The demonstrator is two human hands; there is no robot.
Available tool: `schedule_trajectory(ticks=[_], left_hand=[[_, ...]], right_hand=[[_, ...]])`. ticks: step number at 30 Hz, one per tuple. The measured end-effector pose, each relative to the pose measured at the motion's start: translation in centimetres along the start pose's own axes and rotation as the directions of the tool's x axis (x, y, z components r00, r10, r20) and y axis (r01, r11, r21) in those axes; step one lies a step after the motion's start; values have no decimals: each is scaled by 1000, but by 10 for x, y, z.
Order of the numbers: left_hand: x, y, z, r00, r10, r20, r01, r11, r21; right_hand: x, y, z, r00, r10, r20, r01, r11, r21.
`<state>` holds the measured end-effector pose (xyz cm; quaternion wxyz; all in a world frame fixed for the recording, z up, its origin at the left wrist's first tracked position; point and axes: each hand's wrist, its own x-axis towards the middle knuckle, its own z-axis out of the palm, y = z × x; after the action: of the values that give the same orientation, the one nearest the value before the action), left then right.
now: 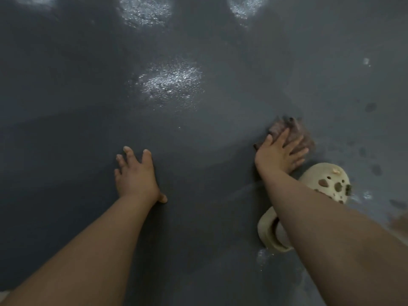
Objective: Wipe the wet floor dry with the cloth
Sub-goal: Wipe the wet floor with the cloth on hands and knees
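Bare dark floor [198,120] lies open across the left, centre and top of the frame; at lower right a cream clog [324,186] sits just beside the cloth [293,131], partly under the right forearm, blocking that side.

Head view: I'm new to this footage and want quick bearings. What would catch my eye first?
Probably the bright glare patch on the dark grey floor, up centre. Next, the right hand pressing flat on a brownish cloth at right, while the left hand rests spread on the floor. A cream clog-style shoe with charms lies under the right forearm.
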<state>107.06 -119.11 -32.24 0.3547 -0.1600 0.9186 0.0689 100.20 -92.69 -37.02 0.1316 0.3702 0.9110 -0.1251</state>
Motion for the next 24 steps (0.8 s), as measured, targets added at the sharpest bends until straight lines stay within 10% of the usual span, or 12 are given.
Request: schedule_trajectory(ticks=[3, 7, 14, 24], left_hand=[[-2, -1, -1, 1000, -2, 8, 2, 1000, -8], [-2, -2, 1, 1000, 5, -4, -5, 1000, -12], [0, -8, 5, 1000, 26, -10, -27, 999, -33], [2, -8, 9, 999, 29, -36, -31, 998, -57]], right_hand=[[-51, -3, 20, 996, 87, -28, -86, 996, 25], [-140, -5, 58, 981, -190, -34, 189, 981, -44], [-142, -12, 58, 637, -751, 175, 767, 595, -239], [-91, -92, 44, 744, -642, 186, 668, 723, -176]])
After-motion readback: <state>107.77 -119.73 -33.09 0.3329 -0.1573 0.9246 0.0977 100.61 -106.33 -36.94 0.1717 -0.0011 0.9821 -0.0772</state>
